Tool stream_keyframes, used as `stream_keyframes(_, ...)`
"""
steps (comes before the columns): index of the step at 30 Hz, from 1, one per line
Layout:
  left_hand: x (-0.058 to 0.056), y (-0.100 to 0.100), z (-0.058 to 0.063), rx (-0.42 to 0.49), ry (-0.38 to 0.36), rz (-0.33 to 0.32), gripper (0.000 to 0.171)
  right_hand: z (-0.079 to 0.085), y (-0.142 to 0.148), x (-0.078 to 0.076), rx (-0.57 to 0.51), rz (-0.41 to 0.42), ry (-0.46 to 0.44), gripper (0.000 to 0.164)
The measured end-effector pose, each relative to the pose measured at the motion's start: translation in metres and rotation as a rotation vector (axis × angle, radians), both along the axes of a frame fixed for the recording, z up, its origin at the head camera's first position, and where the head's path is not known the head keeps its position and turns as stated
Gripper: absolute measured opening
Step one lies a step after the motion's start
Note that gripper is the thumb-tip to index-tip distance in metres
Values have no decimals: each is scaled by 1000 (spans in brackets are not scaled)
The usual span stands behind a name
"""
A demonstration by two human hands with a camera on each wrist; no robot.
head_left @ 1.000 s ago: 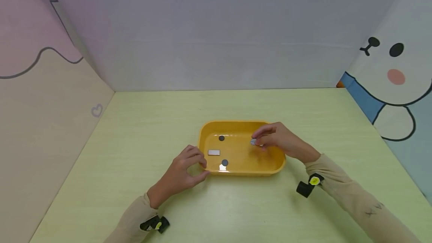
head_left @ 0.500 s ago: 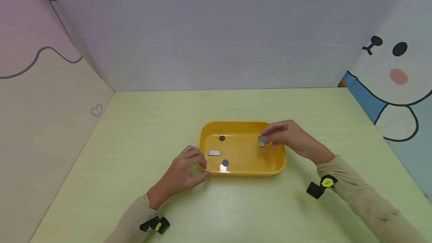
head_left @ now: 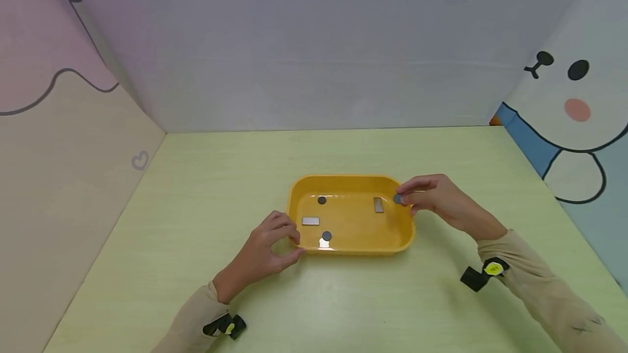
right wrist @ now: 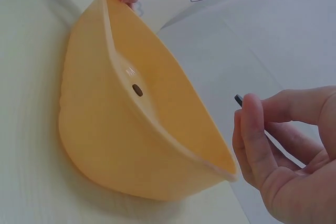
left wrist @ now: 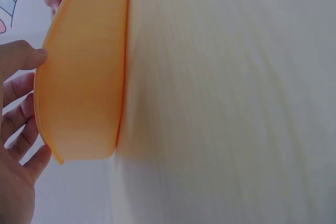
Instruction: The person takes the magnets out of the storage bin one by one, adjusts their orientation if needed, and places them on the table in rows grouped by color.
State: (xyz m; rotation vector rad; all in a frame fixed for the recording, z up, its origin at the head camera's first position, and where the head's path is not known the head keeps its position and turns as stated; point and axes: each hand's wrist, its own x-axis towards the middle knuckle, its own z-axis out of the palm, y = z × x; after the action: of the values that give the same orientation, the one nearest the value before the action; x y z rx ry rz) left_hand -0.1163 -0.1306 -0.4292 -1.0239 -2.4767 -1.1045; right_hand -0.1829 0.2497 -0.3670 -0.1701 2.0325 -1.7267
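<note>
A shallow yellow tray (head_left: 363,241) sits on the table. My left hand (head_left: 270,244) holds its front left corner, thumb and fingertips at the rim. Between the thumb and fingers of my right hand (head_left: 434,200) is a small, flat grey disc (head_left: 398,199), pinched over the tray's right rim; in the right wrist view the disc's dark edge (right wrist: 239,100) sticks out past the fingertips. Inside the tray lie two more dark discs, one at the back (head_left: 321,200) and one at the front (head_left: 326,236). A whitish rectangular piece (head_left: 311,221) lies at left, a brownish-grey one (head_left: 378,205) at right.
The pale green table (head_left: 221,178) extends around the tray. A plain grey wall (head_left: 314,70) stands behind it, with printed panels at left and right (head_left: 574,124). Black camera mounts (head_left: 473,278) sit on both wrists.
My right hand has moved right from inside the tray to its right rim, carrying the disc. The right rectangular piece now shows uncovered in the tray. My left hand stays put.
</note>
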Motion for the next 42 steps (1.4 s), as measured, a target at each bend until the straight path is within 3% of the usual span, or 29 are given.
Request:
stream_keyframes(15, -1, -2, -7, 19, 20, -4, 19, -4, 28, 4, -10, -51, 23, 20)
stream_keyframes(33, 1, -2, -7, 16, -4, 0, 18, -15, 45, -8, -10, -106, 19, 21)
stream_keyframes(42, 1, -1, -6, 19, 20, 12, 20, -23, 50, -15, 68, -125, 11, 27)
